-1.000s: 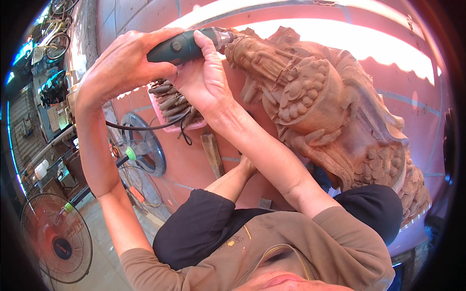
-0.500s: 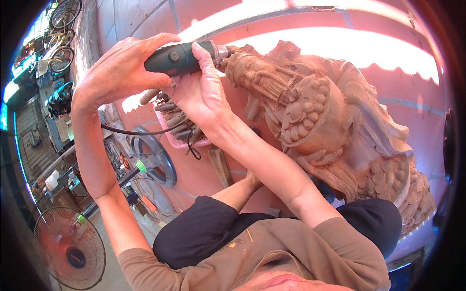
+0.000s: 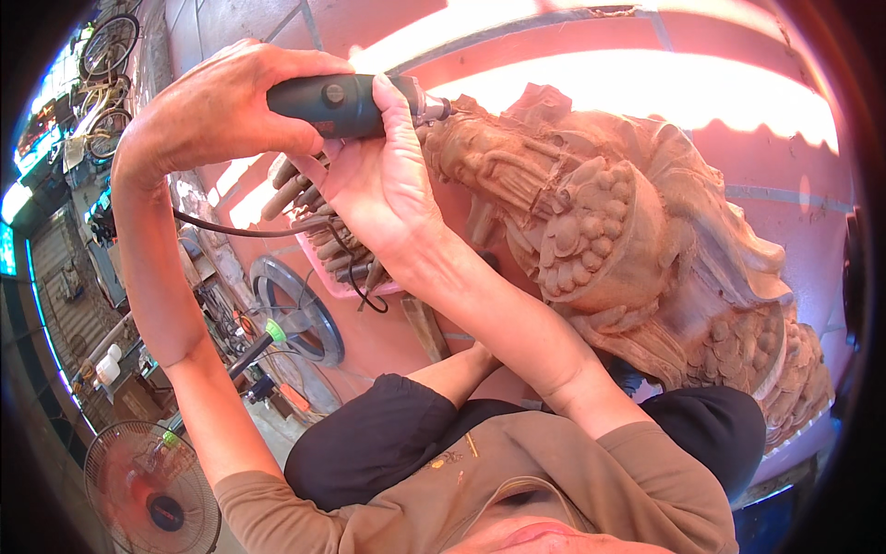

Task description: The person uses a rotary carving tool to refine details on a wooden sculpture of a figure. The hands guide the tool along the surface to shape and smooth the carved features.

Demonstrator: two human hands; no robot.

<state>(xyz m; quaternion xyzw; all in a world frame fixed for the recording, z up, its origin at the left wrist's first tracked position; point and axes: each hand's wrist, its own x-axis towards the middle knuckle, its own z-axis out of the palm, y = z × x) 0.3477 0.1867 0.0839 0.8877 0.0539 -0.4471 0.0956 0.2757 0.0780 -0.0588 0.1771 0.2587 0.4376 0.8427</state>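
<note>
2 hands on dark rotary tool (image 3: 337,103): left hand (image 3: 217,106) wrapped tight round body, right hand (image 3: 383,180) pinching front end to steady tip against far-left top of reddish wood carving (image 3: 628,249). Cord (image 3: 249,231) hangs below; fan (image 3: 152,499) near left.

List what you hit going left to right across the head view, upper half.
Bicycles → left hand → dark green rotary tool → right hand → carved wooden statue.
</note>
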